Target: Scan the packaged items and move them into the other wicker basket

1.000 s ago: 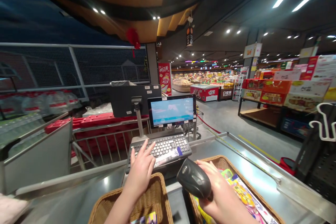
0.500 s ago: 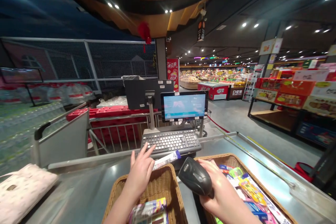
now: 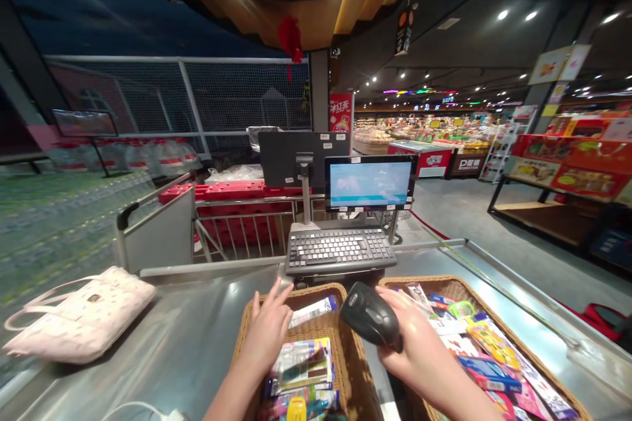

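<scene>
**A:** Back off the keyboard (image 3: 340,248), that left hand (image 3: 269,335)?

**B:** Yes. A second ago its fingertips were at the keys. Now it lies just nearer than the keyboard, fingers spread, on the left wicker basket (image 3: 320,289), beside coloured packets (image 3: 301,368).

**A:** And the right hand (image 3: 419,358)?

**B:** Wrapped tight round a black barcode scanner (image 3: 370,316), in front of the keyboard and slightly right, over the near rim of the right wicker basket (image 3: 444,281).

**A:** What else?

**B:** A monitor (image 3: 370,183) stands just behind the keyboard. A pink handbag (image 3: 81,312) lies on the steel tabletop (image 3: 197,335), well left of the keyboard.
</scene>
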### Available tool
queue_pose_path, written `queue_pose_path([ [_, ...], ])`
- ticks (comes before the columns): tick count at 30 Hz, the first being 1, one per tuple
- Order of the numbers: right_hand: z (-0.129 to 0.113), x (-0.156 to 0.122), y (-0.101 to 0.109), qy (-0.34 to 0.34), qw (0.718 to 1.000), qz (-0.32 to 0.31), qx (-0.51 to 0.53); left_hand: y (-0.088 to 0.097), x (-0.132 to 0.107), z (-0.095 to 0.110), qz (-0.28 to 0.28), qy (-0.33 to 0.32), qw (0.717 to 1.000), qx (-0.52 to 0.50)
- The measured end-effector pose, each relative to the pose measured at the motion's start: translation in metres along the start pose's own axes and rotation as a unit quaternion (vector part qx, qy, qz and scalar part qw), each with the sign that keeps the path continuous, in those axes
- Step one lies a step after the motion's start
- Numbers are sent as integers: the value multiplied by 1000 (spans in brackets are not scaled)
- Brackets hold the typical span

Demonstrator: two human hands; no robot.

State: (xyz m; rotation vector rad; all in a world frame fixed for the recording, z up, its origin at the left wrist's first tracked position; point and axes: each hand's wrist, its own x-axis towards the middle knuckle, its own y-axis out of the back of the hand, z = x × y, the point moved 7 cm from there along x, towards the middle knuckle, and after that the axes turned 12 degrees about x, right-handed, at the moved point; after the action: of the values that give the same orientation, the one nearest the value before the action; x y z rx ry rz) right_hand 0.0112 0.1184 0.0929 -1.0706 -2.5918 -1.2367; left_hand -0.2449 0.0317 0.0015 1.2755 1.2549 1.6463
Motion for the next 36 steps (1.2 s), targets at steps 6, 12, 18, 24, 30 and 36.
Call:
queue_pose_path([
  [6,-5,2,-13,1,1000,-5,8,-36,-21,-10,-36,-7,999,8],
  [12,-9,4,-28,-13,999,-20,35,-72,-32,-6,-130,-26,991,8],
  [18,-4,2,-38,-41,997,-24,58,-115,-40,-3,-213,-56,975,8],
  [24,0,-5,-29,-38,996,-7,82,-141,-43,-4,-250,-101,963,27],
  [30,16,-19,8,-59,994,34,84,-93,4,52,-182,-134,974,20],
  [36,42,-37,81,-61,991,118,11,-45,65,180,-109,-172,974,-102],
])
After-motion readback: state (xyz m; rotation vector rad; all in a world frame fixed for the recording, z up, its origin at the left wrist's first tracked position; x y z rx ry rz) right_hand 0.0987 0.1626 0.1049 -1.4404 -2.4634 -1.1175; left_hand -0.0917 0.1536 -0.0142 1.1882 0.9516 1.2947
